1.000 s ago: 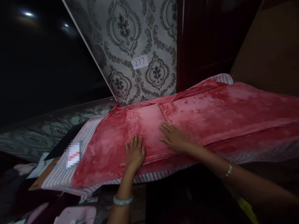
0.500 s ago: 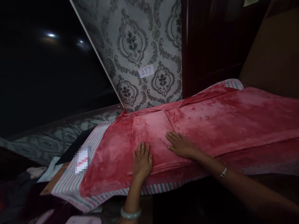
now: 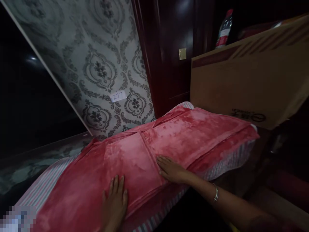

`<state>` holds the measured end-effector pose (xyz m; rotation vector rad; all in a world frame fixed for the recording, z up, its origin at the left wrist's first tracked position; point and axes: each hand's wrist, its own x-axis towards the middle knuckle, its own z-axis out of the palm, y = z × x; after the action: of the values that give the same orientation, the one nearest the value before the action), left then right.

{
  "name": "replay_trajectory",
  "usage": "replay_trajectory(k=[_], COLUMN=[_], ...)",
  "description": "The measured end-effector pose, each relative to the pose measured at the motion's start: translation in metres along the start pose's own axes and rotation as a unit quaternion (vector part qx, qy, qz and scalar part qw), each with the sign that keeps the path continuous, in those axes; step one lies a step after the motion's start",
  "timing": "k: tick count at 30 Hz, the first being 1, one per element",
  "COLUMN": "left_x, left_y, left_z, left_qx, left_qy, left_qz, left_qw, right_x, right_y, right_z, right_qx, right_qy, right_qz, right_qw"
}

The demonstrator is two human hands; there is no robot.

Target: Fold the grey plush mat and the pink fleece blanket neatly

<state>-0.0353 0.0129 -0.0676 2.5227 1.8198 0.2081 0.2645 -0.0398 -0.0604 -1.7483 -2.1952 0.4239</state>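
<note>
While your left hand [image 3: 114, 201] lies flat with fingers spread on the red blanket [image 3: 149, 161], your right hand [image 3: 170, 169] presses open on it too, just beside a fold line. The blanket is spread over a striped sheet [image 3: 38, 193] (pink and white). A brown cardboard box [image 3: 243, 83] stands behind, near the patterned wall [image 3: 96, 64].

Dim, grainy view with wide-angle bending; dark corners perhaps hide detail.
</note>
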Motion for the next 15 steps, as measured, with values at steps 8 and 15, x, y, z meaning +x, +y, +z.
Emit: replay_trajectory(k=[8, 15], left_x=[0.014, -0.033], left_y=[-0.057, -0.043], left_z=[-0.024, -0.058], left_qx=[-0.32, -0.458], left_qy=[0.136, 0.076], left_qz=[-0.144, -0.194], left_qw=[0.927, 0.864], right_x=[-0.006, -0.012], right_y=[-0.049, -0.105], right_z=[-0.018, 0.025], right_qx=[0.045, 0.073], right_qy=[0.123, 0.03], right_qz=[-0.053, -0.157], right_qw=[0.99, 0.984])
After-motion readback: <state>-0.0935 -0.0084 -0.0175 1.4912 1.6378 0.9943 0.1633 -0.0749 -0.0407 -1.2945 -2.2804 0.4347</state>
